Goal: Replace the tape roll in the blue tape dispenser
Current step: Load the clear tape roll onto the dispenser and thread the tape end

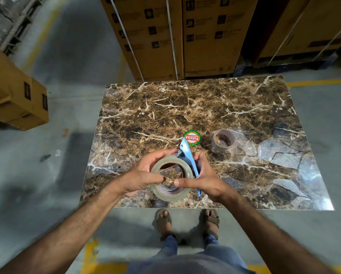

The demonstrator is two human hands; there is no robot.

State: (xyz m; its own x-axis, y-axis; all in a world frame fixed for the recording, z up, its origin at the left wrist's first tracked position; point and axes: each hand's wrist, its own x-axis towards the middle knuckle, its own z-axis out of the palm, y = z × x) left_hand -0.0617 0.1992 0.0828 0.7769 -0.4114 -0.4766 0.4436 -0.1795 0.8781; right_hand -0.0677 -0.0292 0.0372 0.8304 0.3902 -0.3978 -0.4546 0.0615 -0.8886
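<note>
While the clear tape roll [170, 177] sits against the blue tape dispenser [189, 161] just above the near edge of the marble-patterned bench [245, 107], the left hand [144, 175] clasps the roll and the right hand [202, 178] grips the dispenser. Behind lie a round "Patelsa" label [192, 137] and an empty tape core [223, 139].
</note>
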